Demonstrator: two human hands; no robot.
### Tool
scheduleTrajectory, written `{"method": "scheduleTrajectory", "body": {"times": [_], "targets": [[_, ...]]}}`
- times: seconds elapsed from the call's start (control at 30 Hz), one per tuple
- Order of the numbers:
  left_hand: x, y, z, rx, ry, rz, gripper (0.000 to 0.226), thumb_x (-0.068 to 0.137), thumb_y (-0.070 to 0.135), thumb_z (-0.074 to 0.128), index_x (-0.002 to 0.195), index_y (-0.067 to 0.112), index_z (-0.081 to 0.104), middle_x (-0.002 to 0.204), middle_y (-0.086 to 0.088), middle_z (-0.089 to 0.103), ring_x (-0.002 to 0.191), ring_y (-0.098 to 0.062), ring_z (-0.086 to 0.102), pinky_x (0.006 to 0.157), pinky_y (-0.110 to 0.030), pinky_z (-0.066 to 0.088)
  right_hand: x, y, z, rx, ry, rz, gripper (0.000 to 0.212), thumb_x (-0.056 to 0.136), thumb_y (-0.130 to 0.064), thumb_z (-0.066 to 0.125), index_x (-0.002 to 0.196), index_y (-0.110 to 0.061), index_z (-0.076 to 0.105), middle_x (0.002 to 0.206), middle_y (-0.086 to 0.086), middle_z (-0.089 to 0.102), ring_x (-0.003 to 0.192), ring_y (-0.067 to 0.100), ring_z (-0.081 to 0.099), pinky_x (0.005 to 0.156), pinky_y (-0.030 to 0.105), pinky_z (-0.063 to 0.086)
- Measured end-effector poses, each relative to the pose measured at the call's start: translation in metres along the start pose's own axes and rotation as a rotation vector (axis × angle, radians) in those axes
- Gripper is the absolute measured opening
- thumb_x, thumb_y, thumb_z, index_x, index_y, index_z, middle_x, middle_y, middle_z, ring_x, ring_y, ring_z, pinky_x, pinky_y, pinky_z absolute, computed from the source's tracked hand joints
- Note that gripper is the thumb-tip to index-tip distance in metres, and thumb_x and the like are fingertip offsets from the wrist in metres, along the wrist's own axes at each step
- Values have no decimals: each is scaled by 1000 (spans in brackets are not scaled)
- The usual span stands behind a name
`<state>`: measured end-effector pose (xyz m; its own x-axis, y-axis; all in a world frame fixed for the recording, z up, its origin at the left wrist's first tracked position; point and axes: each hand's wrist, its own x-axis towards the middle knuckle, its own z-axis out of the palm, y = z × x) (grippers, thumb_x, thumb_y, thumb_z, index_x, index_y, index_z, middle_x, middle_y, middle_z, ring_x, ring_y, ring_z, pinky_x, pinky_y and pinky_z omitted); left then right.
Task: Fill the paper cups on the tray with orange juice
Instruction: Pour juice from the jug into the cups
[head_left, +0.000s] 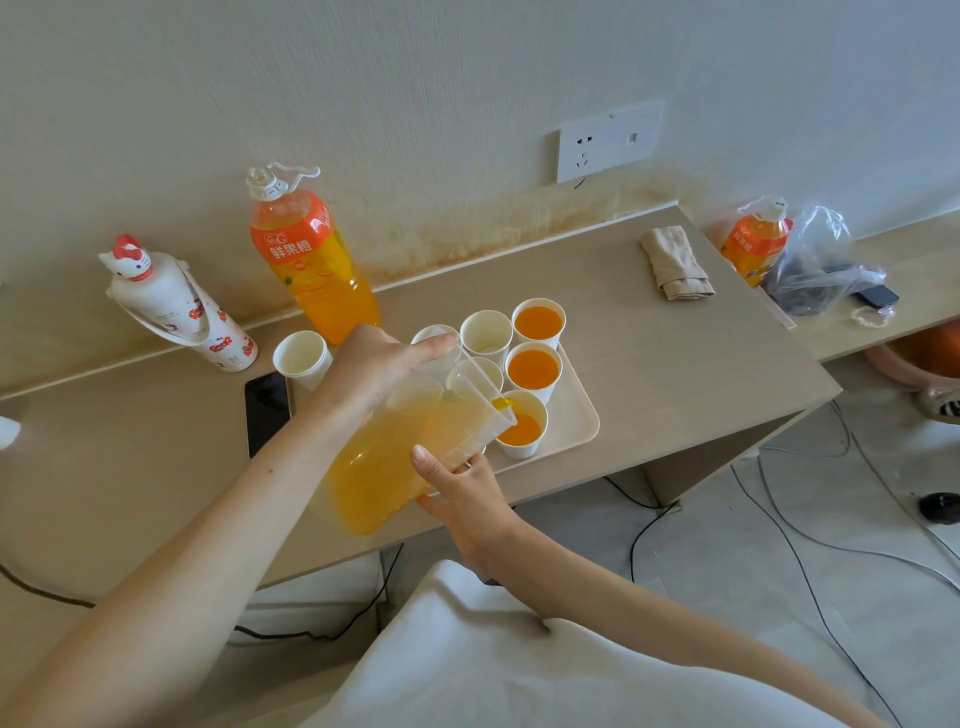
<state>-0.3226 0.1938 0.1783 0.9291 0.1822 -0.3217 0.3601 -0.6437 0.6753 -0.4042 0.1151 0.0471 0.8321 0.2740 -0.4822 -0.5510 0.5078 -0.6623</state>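
The left hand (379, 364) clasps the top of the tilted clear plastic pitcher (405, 457) of orange juice, and the right hand (462, 499) grasps its near side. Its spout is pouring into the near white paper cup (522, 428) on the cream rectangular tray (579, 415) at mid-tabletop (649, 338).

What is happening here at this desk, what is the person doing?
A person is pouring orange juice from a clear pitcher into the nearest cup on the tray. The left hand grips the pitcher at its top, and the right hand holds it from below. In the same row, the middle cup and the far cup are already full. The empty cup beside them has no juice yet. A juice bottle stands by the wall.
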Motion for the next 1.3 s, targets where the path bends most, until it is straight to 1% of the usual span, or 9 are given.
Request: {"method": "scheduleTrajectory", "body": {"times": [0.07,0.33,0.4,0.57,0.73,0.93,1.03,1.17,1.3], "targets": [[0,0,0,-5,2,-2,60,77,51,73,49,16,33,37,8,29,43,-14,30,49,-28,25,1,1,0,10,3,3,82,67,-35,80,136,-20,40,129,5,62,118,20,60,85,31,55],[0,-1,0,1,2,1,59,78,51,73,50,16,33,45,3,30,44,-14,29,49,-28,25,3,4,-1,8,0,2,82,67,-37,82,136,-21,39,129,4,62,119,22,59,93,37,53],[0,-1,1,2,2,3,60,78,51,73,50,16,33,45,3,30,44,-14,30,50,-28,26,3,4,-1,9,3,7,84,67,-37,82,137,-21,38,130,4,61,119,21,59,92,36,54],[0,-1,1,-1,5,10,59,78,50,72,49,16,34,44,4,30,45,-14,30,50,-28,26,1,2,-1,16,0,9,81,67,-35,80,135,-20,38,128,4,62,115,18,61,80,27,55],[1,-1,1,-6,8,12,59,78,50,73,49,17,33,43,4,30,45,-14,31,50,-28,26,2,2,0,16,-3,8,82,67,-36,81,136,-21,38,129,4,61,118,21,59,88,33,54],[3,-3,1,5,0,9,59,77,53,72,50,15,36,43,4,32,46,-16,35,54,-28,30,1,2,-1,24,0,1,82,66,-36,80,135,-20,40,128,4,62,117,20,60,85,31,55],[4,-3,0,5,-7,5,57,76,54,72,51,14,42,44,3,40,49,-18,42,56,-29,34,1,1,0,17,-3,-2,79,67,-35,79,135,-20,40,127,4,62,116,19,60,83,29,55],[1,-1,0,-4,5,-2,57,78,50,73,49,17,36,42,5,34,46,-15,36,51,-28,29,0,1,1,19,-18,-6,82,66,-36,80,136,-20,40,128,3,62,117,19,59,85,30,55],[1,-1,0,-5,0,5,56,78,51,73,49,17,37,43,5,35,46,-15,37,51,-27,30,0,3,0,22,-18,-5,81,68,-34,79,137,-21,39,129,4,61,117,19,60,84,29,56]]}}
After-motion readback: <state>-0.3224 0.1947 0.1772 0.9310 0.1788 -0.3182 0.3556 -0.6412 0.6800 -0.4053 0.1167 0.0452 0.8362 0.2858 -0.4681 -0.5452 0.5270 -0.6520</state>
